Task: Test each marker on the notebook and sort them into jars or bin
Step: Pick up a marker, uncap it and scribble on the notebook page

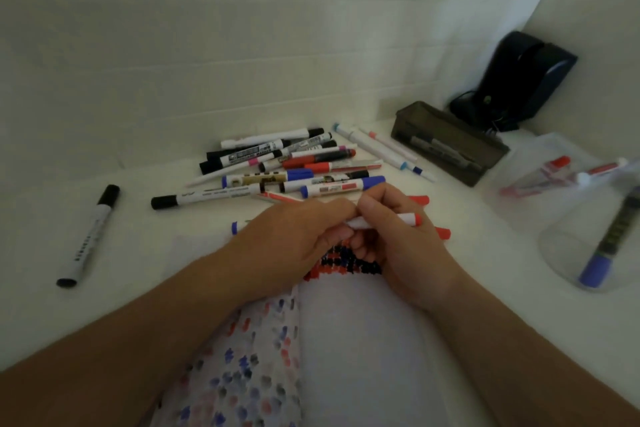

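From the head camera, a white-barrelled marker with a red end lay nearly level above the open white notebook, its long axis running left to right and its red end pointing right. The left hand curled round its left part and the right hand pinched its barrel with curled fingers. Beyond them sat a loose pile of mixed markers, with a lone black-capped white marker well off to the left. At right, a clear plastic jar held a dark marker with a blue cap, tilted cap-down; a second clear jar behind it held red-capped markers. A dark rectangular bin held a grey marker lying lengthwise.
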